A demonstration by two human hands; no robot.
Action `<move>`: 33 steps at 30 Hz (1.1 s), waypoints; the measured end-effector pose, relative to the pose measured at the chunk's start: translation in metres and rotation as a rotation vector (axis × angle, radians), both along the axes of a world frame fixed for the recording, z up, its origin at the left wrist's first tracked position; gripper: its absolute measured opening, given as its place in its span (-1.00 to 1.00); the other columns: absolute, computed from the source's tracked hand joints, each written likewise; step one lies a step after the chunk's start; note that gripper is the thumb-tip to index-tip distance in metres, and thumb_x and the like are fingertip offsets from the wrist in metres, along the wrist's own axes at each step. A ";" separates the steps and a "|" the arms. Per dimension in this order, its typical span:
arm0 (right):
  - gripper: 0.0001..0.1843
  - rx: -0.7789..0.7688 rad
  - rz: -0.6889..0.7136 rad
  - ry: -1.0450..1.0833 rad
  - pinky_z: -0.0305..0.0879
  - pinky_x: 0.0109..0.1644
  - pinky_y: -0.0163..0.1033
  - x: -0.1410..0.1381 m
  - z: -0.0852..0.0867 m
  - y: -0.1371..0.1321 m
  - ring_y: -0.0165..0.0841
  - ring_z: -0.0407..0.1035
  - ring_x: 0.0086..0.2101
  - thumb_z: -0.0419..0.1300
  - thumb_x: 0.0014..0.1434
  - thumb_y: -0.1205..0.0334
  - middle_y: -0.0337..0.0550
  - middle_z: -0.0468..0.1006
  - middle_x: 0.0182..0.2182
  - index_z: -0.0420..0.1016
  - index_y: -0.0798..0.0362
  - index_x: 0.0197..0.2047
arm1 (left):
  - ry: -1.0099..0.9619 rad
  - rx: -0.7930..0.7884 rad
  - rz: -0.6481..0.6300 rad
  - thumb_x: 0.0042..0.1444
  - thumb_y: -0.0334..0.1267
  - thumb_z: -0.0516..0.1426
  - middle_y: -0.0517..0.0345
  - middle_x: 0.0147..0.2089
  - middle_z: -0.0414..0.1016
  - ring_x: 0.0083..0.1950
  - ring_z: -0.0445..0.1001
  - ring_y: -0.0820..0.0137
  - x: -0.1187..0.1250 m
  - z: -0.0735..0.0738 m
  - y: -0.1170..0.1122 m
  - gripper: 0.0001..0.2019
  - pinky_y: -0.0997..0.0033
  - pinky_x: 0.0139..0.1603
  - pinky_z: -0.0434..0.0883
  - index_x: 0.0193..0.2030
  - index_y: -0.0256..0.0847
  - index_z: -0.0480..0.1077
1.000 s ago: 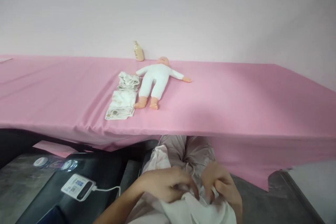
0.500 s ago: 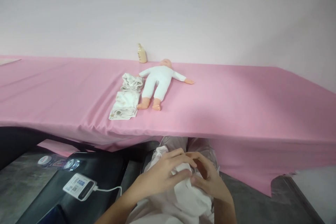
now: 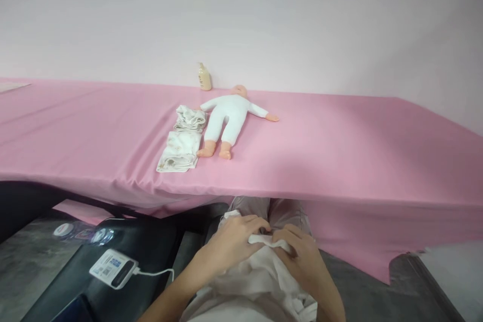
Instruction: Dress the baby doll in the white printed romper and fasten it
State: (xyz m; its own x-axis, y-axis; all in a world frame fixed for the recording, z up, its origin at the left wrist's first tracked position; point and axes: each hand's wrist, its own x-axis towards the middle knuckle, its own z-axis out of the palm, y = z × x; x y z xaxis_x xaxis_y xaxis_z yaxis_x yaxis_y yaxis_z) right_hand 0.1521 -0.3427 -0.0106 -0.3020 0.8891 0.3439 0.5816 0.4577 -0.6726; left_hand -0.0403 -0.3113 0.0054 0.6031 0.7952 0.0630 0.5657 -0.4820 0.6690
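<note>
Over my lap, both hands pinch the edge of a white cloth (image 3: pixel 260 269); whether it is part of my clothing I cannot tell. My left hand (image 3: pixel 237 239) is closed on the fold from one side. My right hand (image 3: pixel 300 256) grips it from the other, fingers curled, a strip of fabric stretched between them. Beyond them, on the pink-covered table (image 3: pixel 320 156), a baby doll (image 3: pixel 228 115) in a white suit lies on its back, arms spread. Two folded white cloths (image 3: pixel 179 151) lie beside its left side in the view.
A pump bottle (image 3: pixel 204 78) stands against the white wall at the table's back. To my left, a black chair seat (image 3: pixel 147 241) holds a white device (image 3: pixel 113 268) with a cable, a clear plastic bottle (image 3: pixel 85 233) and a dark object (image 3: pixel 75 310). The tablecloth hangs over the front edge.
My fingers have closed on the white cloth and drawn up a fold of it. Before, the hands were looser, with fingers apart above it. Things on the table have not moved.
</note>
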 end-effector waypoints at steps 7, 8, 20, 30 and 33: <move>-0.89 0.256 -0.213 0.060 0.30 -0.38 -0.29 0.011 -0.010 -0.001 -0.37 0.38 -0.46 0.07 0.16 0.32 -0.20 0.48 -0.47 0.37 -0.03 -0.38 | 0.022 0.131 0.101 0.05 -0.54 -0.03 0.13 -0.23 0.44 -0.22 0.43 0.39 -0.006 -0.010 0.010 -0.70 0.45 -0.20 0.34 -0.17 -0.19 0.42; -0.91 0.267 -0.261 0.076 0.32 -0.36 -0.27 0.013 -0.012 -0.001 -0.34 0.40 -0.44 0.08 0.17 0.31 -0.19 0.50 -0.45 0.37 -0.04 -0.35 | -0.003 0.139 0.114 0.08 -0.52 -0.04 0.12 -0.22 0.42 -0.22 0.42 0.40 -0.007 -0.009 0.011 -0.70 0.45 -0.20 0.34 -0.15 -0.18 0.41; -0.70 0.095 -0.089 0.053 0.42 -0.09 -0.23 -0.005 -0.011 0.000 -0.28 0.44 -0.12 0.12 0.19 0.20 -0.10 0.56 -0.15 0.38 -0.02 0.02 | 0.109 0.278 -0.026 0.22 -0.39 -0.03 0.15 -0.17 0.43 -0.21 0.44 0.41 0.011 -0.003 -0.002 -0.78 0.48 -0.34 0.32 -0.08 -0.13 0.37; -0.77 0.153 -0.172 0.089 0.29 -0.43 -0.42 0.010 -0.013 0.002 -0.49 0.36 -0.48 0.04 0.21 0.35 -0.16 0.50 -0.34 0.49 0.02 -0.13 | -0.042 0.330 0.120 0.21 -0.19 0.07 0.22 -0.38 0.48 -0.39 0.42 0.50 -0.005 -0.002 0.007 -0.81 0.52 -0.37 0.26 -0.33 -0.22 0.42; -0.80 0.208 -0.216 0.117 0.28 -0.42 -0.43 0.011 -0.013 0.002 -0.47 0.37 -0.40 0.09 0.17 0.36 -0.14 0.45 -0.30 0.50 0.00 -0.18 | -0.100 0.307 0.134 0.18 -0.22 0.11 0.23 -0.38 0.48 -0.41 0.39 0.52 -0.009 0.000 0.008 -0.84 0.55 -0.40 0.23 -0.36 -0.22 0.43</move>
State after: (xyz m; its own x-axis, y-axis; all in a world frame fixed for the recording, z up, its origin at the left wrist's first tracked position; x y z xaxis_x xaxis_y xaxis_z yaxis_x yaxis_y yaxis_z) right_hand 0.1635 -0.3403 -0.0233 -0.0620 0.8353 0.5463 0.6044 0.4671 -0.6454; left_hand -0.0490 -0.3033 0.0058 0.4731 0.8017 0.3652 0.5766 -0.5952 0.5597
